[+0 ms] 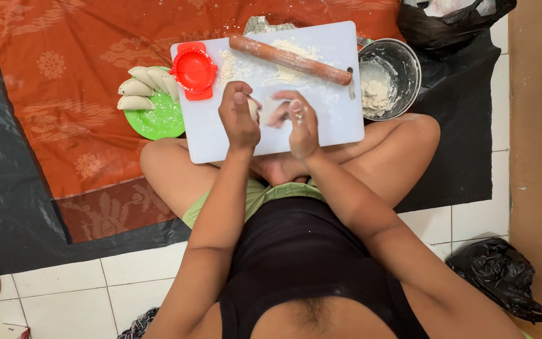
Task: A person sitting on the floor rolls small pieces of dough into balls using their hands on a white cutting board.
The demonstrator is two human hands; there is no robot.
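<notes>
My left hand [238, 116] and my right hand [299, 122] meet over a white cutting board [334, 119] resting against my crossed legs. Between them I hold a small pale piece of dough [253, 108], mostly hidden by the fingers. Both hands are dusted with flour. A wooden rolling pin [290, 59] lies across the far part of the board on scattered flour. A red round dumpling press [194, 70] sits at the board's far left corner.
A green plate [158, 119] left of the board carries several folded dumplings [145, 85]. A steel bowl [403, 63] with dough stands to the right. Black plastic bags lie at the top right [446, 22] and lower right [503, 276]. An orange patterned cloth [64, 94] covers the floor.
</notes>
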